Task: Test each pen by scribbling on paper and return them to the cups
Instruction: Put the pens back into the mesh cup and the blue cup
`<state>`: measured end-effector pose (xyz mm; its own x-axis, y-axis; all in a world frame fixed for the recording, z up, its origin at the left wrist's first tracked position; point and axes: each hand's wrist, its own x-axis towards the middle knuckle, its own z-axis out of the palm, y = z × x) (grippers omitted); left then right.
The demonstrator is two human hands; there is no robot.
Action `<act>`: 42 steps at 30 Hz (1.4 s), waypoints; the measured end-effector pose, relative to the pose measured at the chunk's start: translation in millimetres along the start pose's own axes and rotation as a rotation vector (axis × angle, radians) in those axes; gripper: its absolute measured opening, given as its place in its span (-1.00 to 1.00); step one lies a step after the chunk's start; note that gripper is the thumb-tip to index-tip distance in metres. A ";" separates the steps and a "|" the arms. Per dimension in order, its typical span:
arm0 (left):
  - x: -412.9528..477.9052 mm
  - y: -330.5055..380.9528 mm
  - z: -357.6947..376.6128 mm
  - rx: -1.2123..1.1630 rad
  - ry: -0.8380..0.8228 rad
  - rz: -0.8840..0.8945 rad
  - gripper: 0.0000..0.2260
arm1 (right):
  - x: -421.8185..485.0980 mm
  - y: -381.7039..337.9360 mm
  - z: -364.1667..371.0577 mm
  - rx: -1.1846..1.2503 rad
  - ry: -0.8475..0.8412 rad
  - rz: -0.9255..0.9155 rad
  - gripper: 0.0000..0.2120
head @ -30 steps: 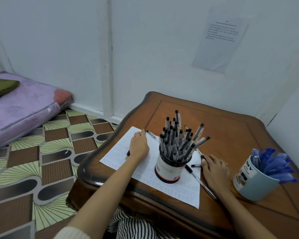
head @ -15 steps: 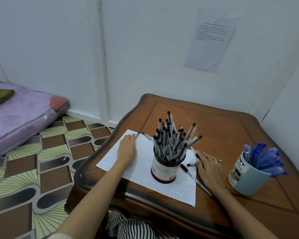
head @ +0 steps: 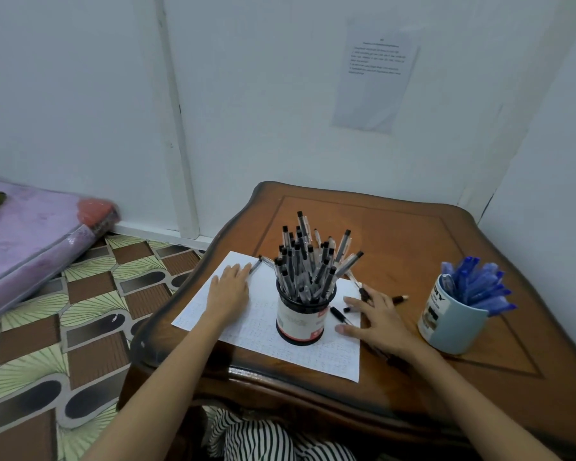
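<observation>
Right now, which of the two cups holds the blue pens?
The light blue mug on the right. The white cup with a black rim stands on the paper and holds black-capped pens.

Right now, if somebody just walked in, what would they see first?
Probably the cup bristling with black-capped pens, standing on the paper between the left hand and right hand. Next, the pale blue mug stuffed with blue pens, at the right of the table.

black pen cup (head: 301, 322) upright on paper (head: 330, 356); blue pen mug (head: 448, 322) right.
</observation>
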<state>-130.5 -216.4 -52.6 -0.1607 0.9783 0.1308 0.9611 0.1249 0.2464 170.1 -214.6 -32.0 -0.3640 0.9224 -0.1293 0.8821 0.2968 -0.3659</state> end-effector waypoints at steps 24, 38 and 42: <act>-5.3 1.2 6.0 0.055 0.045 0.028 -0.56 | 8.4 11.8 2.9 0.076 0.431 0.043 -0.66; -4.8 -0.9 6.9 0.106 0.059 0.042 -0.55 | 36.4 -2.8 -11.2 0.041 0.445 0.228 -0.68; -5.0 -0.7 6.5 0.116 0.057 0.042 -0.55 | 43.2 -2.9 -15.4 0.041 0.450 0.264 -0.80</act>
<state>-129.0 -220.2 -59.7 -0.1295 0.9725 0.1934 0.9862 0.1060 0.1275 156.4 -171.8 -22.3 0.0416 0.9822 0.1834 0.9106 0.0382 -0.4114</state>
